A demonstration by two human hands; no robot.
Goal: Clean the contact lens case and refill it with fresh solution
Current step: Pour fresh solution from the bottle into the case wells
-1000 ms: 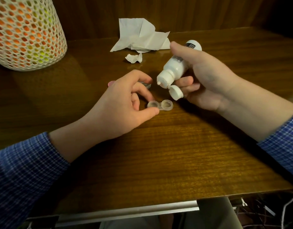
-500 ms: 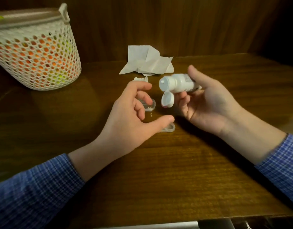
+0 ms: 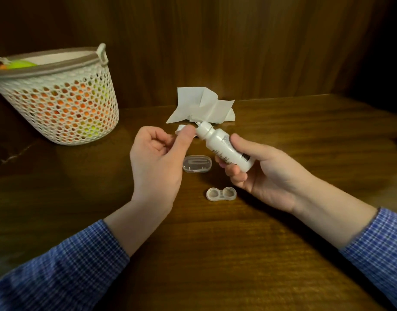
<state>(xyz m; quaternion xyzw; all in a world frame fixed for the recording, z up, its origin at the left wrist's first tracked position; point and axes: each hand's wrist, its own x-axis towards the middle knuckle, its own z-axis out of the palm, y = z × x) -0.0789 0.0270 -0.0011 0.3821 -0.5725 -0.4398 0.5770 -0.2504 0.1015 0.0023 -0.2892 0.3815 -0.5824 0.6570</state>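
Contact lens case (image 3: 221, 193), both wells uncovered, lies on the wooden table (image 3: 215, 254) between the hands. Beyond it, the right hand (image 3: 267, 176) grasps a white solution bottle (image 3: 224, 149), tilted; the left hand's (image 3: 158, 162) curled thumb touches its cap. Farther back lie a clear lid (image 3: 197, 163), tissue (image 3: 202, 106) and a mesh basket (image 3: 58, 97).

1. basket (image 3: 58, 104) is cut off by the left edge.
2. bottle (image 3: 224, 147) label print is too blurred to read.
3. torn tissue scrap (image 3: 179, 127) is mostly hidden behind the left hand (image 3: 157, 162).
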